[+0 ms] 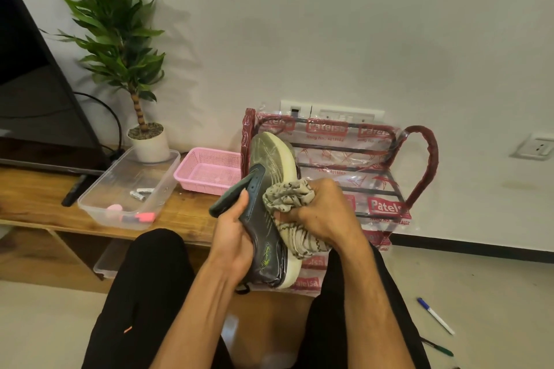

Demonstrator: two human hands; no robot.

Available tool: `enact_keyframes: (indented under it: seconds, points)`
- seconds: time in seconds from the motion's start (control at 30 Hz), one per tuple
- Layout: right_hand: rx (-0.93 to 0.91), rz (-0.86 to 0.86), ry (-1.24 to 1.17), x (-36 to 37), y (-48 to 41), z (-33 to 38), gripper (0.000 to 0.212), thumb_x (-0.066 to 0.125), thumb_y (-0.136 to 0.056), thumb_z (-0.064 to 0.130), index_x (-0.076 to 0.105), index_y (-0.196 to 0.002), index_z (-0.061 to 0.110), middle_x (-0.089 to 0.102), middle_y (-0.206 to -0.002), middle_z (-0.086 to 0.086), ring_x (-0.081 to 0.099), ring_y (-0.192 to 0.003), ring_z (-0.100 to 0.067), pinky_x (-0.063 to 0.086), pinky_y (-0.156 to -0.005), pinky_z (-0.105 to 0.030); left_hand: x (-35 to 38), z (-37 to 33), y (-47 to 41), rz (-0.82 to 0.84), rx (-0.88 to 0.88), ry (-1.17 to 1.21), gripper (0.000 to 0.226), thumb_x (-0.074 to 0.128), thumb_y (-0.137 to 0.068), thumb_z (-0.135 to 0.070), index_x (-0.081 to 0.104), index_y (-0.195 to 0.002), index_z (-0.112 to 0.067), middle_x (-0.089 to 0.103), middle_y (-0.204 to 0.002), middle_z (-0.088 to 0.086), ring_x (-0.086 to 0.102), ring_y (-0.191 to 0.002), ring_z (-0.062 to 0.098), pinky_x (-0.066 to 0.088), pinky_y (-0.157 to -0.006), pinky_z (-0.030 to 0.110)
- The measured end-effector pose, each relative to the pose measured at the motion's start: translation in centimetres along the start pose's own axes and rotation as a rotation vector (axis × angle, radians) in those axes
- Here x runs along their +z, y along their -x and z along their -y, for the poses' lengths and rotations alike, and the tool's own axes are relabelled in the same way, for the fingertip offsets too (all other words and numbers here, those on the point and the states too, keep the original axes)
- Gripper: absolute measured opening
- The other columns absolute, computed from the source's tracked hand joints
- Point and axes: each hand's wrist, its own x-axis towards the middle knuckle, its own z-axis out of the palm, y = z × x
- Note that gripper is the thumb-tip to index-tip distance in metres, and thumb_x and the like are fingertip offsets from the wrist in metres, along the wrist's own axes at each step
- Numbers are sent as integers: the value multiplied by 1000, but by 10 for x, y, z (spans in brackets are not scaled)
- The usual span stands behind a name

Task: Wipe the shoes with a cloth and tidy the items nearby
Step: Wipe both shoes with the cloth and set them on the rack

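The L hand grips the shoe by its dark upper, thumb near the opening. The R hand is clamped on a bunched cloth and presses it on the pale sole edge. The hands are close together, w/ only shoe and cloth between them. The shoe is in the air over the person's lap, in front of the wrapped shoe rack, toe up and away.

Risks, in my judgement:
- A strong rub from the R side can turn the shoe in the one-hand hold, so it slips to the floor or hits the rack.
- The loose tail of the cloth hangs low and can catch on the heel.
- The blue pen and green pen lie on the floor near the R leg, so a moving leg or foot can roll or step on them.

Look of the shoe: dark grey upper w/ a green mark on the side, thick off-white sole edge, grey-green tread that looks dusty. It seems light but stiff, easy to hold.
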Motion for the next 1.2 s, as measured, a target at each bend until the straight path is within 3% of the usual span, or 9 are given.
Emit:
enact_keyframes:
  seconds: [0.23, 0.4, 0.53, 0.67, 0.77, 0.87, 1.0, 1.1, 1.2]
  points:
    - [-117, -484, -159, 5, -5, -8, 8, 81, -77, 13, 74, -80, 16, 72, -74, 6, 70, -71, -11, 55, -56, -28, 0, -2, 6, 39, -37, 82, 45, 53, -94, -31, 63, -127, -3, 70, -119, 18, 69, -99, 29, 54, -83, 42]
    - [-125, -453, -273, 2, -3, -10, 14, 85, -74, 17, 76, -85, 22, 74, -77, 12, 69, -69, -1, 51, -53, -16, -2, 3, 6, 177, -80, 248, 77, 56, -86, -60, 55, -137, -1, 59, -131, 20, 60, -111, 31, 42, -105, 44]
    - [-98, -414, -315, 0, -3, -10, 18, 85, -73, 15, 76, -89, 18, 75, -78, 9, 71, -71, -5, 56, -58, -24, -6, 4, 2, 224, -101, 310, 101, 58, -72, -80, 55, -138, -4, 56, -139, 19, 54, -122, 33, 30, -116, 47]
    - [-119, -335, -328, 2, -2, -8, 18, 86, -73, 17, 77, -89, 17, 76, -79, 9, 73, -74, -7, 59, -66, -33, -5, 5, -3, 178, -78, 310, 82, 49, -85, -73, 60, -135, -9, 63, -130, 16, 63, -112, 30, 47, -100, 44]
    - [-177, -258, -278, 5, 0, -7, 18, 86, -73, 17, 78, -88, 18, 77, -82, 8, 73, -79, -9, 61, -72, -41, -6, 1, -1, 180, -58, 283, 71, 49, -88, -65, 63, -131, -9, 66, -124, 15, 66, -107, 28, 47, -96, 42]
    - [-215, -256, -275, 4, 1, -3, 18, 86, -73, 18, 77, -88, 16, 77, -82, 8, 73, -78, -5, 60, -69, -32, -5, -4, -3, 179, -15, 206, 60, 56, -88, -50, 62, -130, -8, 64, -125, 16, 63, -109, 28, 45, -98, 41]
    - [-276, -188, -205, 8, 3, 4, 25, 88, -70, 23, 76, -91, 16, 76, -86, 4, 72, -78, -8, 60, -69, -32, 6, 3, -6, 195, 36, 18, 28, 54, -91, -19, 81, -93, -12, 75, -101, 14, 73, -91, 25, 53, -83, 40]
    - [-324, -348, -138, 13, -2, 9, 18, 84, -75, 18, 74, -90, 17, 72, -89, 1, 67, -77, -6, 55, -65, -17, 12, 7, -3, 177, 6, -24, 39, 47, -95, -12, 81, -77, -10, 76, -84, 11, 74, -73, 22, 59, -67, 33]
    - [-392, -664, -3, 15, -7, 15, 18, 80, -79, 10, 73, -95, 10, 67, -93, -2, 56, -74, -4, 42, -61, -2, 10, 11, -2, 150, 19, -62, 23, 57, -83, -11, 79, -88, -5, 75, -88, 14, 74, -74, 22, 59, -61, 29]
